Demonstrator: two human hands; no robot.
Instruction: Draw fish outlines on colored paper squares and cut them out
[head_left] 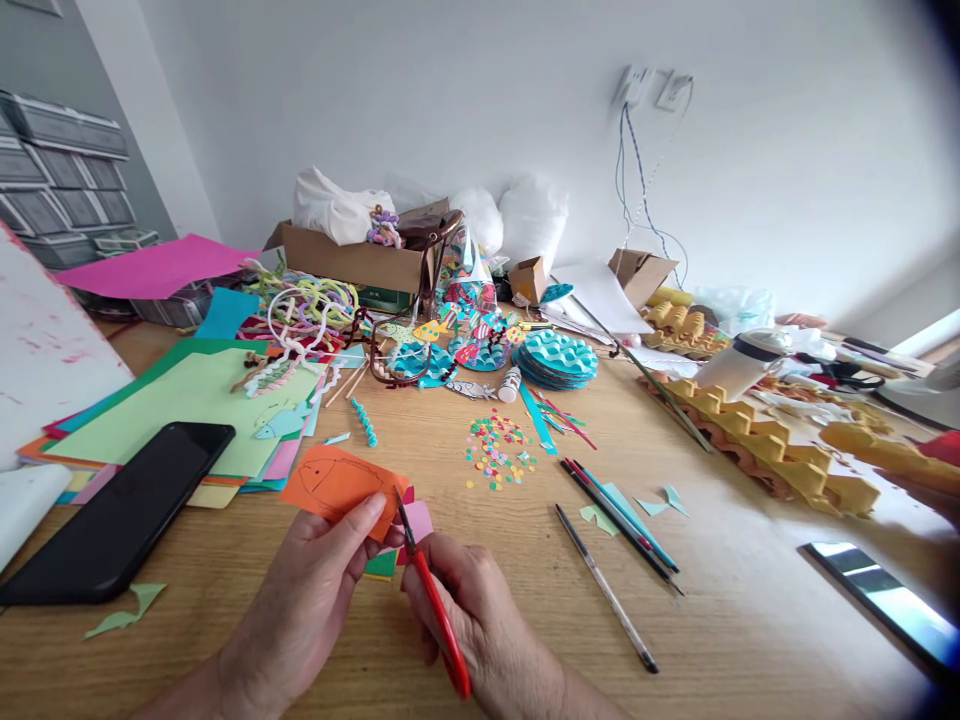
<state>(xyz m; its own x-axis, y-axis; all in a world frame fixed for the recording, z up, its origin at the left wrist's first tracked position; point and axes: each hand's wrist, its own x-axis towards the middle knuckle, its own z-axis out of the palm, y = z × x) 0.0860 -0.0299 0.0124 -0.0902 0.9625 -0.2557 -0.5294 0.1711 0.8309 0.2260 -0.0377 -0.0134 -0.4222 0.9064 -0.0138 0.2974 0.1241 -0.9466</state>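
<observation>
My left hand [315, 580] pinches a piece of orange paper [334, 478] between thumb and fingers. A fish outline with a small eye is drawn on it in dark line. My right hand [469, 600] grips red-handled scissors [435, 605], with the blades at the paper's right edge. Whether the blades are apart is hard to make out. Small pink paper pieces [415, 519] and a green one lie on the table behind the hands. Round paper confetti [499, 445] is scattered beyond them.
Coloured paper sheets [187, 400] and a black phone [124, 510] lie at left. To the right are a pen [606, 587], several pencils [622, 520], a yellow egg carton [757, 440] and another phone [885, 600]. Wavy blue paper discs [556, 360] stand behind.
</observation>
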